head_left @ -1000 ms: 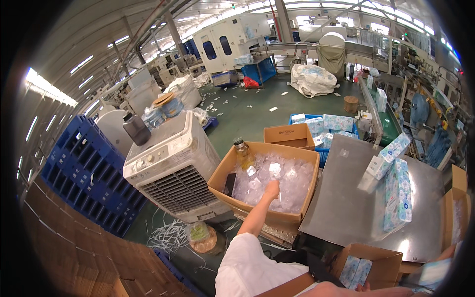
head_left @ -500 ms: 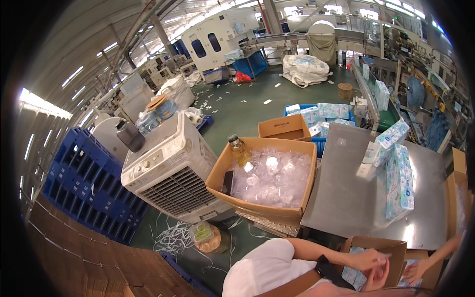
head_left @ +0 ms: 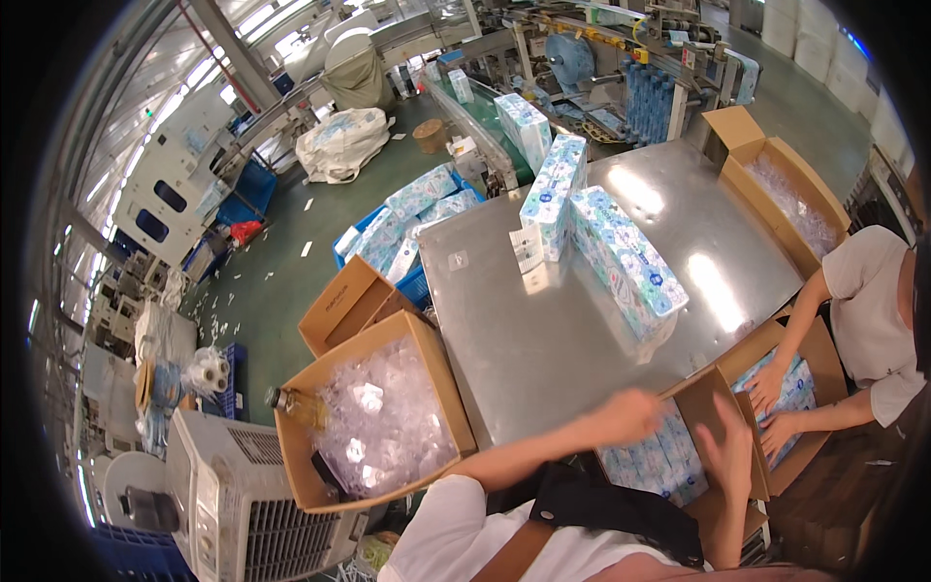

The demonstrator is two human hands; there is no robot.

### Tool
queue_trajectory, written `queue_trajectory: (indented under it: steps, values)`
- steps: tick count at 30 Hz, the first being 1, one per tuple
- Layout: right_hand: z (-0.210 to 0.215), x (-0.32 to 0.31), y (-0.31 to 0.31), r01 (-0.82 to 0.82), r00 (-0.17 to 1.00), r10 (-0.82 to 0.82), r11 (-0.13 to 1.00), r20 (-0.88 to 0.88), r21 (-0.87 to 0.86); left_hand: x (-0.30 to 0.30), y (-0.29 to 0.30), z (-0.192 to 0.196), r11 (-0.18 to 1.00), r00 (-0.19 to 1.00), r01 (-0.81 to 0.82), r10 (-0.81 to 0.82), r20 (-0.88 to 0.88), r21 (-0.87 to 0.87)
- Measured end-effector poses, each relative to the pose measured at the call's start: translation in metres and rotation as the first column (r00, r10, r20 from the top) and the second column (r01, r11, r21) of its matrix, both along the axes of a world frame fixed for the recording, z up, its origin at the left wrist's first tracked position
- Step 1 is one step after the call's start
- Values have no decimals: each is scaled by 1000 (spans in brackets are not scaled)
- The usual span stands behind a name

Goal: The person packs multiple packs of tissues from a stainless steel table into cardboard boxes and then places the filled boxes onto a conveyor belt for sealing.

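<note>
My left hand, smeared by motion, is over the near edge of the steel table. Whether its fingers grip anything cannot be made out. Beside it, my right hand is raised with fingers apart and nothing in it, at the right side of a cardboard box. Inside that box lie blue-and-white printed packs in a row. On the table, two long printed packs stand close together, with a small printed paper by the left one.
At right a co-worker's hands rest on packs in another box. An open carton of clear plastic pieces, with a bottle, stands left. Behind are a blue crate of packs and a conveyor. An air cooler is lower left.
The view has swung right, bringing the co-worker and the whole table in. My hands, close together before, are now apart; the left has moved out toward the table.
</note>
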State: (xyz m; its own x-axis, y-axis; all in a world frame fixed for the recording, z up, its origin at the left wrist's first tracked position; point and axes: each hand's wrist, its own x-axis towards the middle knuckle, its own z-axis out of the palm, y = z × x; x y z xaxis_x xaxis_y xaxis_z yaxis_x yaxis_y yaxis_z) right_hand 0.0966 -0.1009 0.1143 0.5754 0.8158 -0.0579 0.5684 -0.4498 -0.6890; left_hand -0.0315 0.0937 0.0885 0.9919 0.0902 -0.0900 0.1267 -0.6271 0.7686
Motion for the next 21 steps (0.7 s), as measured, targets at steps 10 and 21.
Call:
queue_trajectory:
  steps: [10, 21]
  values:
    - [-88, 98, 270, -51, 938, 152, 950, 312, -309, 99, 344, -62, 454, 707, -584, 691, 148, 673]
    - [-77, 126, 292, 304, 915, -174, 890, 363, -339, 115, 281, -74, 702, 775, -632, 582, 247, 328]
